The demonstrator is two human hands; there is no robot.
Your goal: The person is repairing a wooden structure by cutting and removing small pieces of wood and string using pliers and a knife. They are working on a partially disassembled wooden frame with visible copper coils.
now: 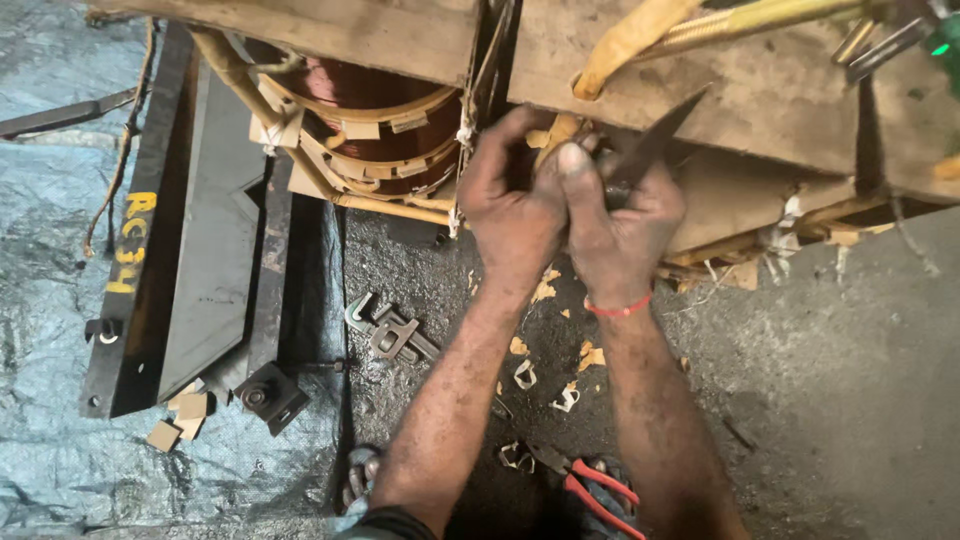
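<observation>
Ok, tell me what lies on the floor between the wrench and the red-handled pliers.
In the head view, the left forearm crosses between the wrench and the pliers, with scattered paper scraps beside it.

The wooden boards (700,90) and copper coil (370,120) wall off the top. Below them the floor (830,340) to the right lies open. A wrench (390,330), cardboard scraps (560,370) and red-handled pliers (590,485) clutter the middle; the black metal frame (200,260) blocks the left.
</observation>
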